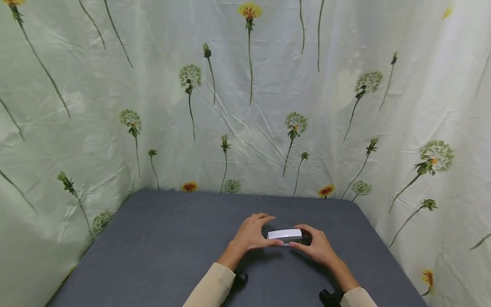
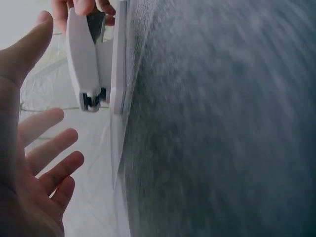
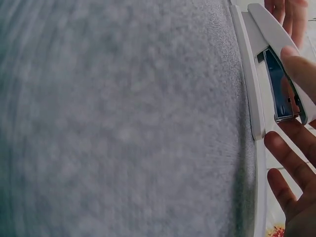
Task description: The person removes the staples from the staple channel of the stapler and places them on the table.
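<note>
A white stapler (image 1: 284, 234) sits on the grey table between the two hands, its base flat on the cloth. My right hand (image 1: 318, 245) holds its right end; in the right wrist view, the thumb (image 3: 298, 69) lies on the upper arm and fingers reach behind it. Dark shiny parts show between the stapler's (image 3: 249, 74) arm and base. At the other end, my left hand (image 1: 251, 232) curves around with fingers spread. The left wrist view shows that left hand (image 2: 39, 173) with thumb and fingertips apart from the stapler (image 2: 81, 54).
A dark grey cloth covers the table (image 1: 172, 238). Behind it and at both sides hangs a pale curtain (image 1: 245, 128) printed with dandelions. Black straps (image 1: 241, 279) are on the wrists, below beige sleeves (image 1: 212, 288).
</note>
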A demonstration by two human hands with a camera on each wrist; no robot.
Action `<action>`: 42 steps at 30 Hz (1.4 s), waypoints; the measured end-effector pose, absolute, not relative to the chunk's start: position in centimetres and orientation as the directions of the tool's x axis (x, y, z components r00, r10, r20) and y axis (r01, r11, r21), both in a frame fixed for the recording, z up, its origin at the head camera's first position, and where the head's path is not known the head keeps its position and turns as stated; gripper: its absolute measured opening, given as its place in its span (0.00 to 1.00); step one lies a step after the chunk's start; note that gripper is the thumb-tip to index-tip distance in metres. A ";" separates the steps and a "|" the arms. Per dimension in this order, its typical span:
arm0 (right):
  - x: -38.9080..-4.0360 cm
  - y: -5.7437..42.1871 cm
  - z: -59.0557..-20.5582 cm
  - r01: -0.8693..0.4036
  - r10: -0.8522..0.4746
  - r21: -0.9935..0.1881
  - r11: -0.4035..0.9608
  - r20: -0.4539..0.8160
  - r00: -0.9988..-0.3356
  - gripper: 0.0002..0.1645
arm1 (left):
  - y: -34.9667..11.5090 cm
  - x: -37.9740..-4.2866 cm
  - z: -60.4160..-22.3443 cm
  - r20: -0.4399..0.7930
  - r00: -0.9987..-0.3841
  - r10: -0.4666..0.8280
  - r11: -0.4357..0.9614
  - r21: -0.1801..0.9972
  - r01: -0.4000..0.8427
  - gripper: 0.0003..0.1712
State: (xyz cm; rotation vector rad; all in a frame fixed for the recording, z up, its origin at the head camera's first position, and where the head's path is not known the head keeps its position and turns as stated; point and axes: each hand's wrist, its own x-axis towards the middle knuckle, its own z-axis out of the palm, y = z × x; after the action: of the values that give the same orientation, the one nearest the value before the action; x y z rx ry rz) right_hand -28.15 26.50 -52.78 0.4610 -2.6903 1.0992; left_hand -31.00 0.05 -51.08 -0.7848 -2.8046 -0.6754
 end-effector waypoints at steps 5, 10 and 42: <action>-28.1 26.2 -53.4 -0.373 -0.203 -0.640 0.671 0.326 -0.923 0.31 | 0.9 -30.8 -51.3 0.282 -0.848 0.448 0.754 0.390 0.528 0.50; -27.8 26.2 -53.7 -0.327 -0.150 -0.663 0.673 0.311 -0.939 0.27 | 1.9 -30.7 -51.5 0.305 -0.829 0.468 0.734 0.389 0.557 0.46; -28.7 26.9 -53.9 -0.253 -0.126 -0.775 0.579 0.221 -0.967 0.16 | 6.9 -31.0 -51.3 0.393 -0.769 0.504 0.716 0.307 0.627 0.24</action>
State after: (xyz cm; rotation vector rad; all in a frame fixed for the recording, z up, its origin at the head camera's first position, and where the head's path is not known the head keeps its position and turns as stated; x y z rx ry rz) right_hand -28.67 26.93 -53.94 0.3217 -2.6633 1.3415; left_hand -30.96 6.92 -51.34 -0.8916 -2.6421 -0.6224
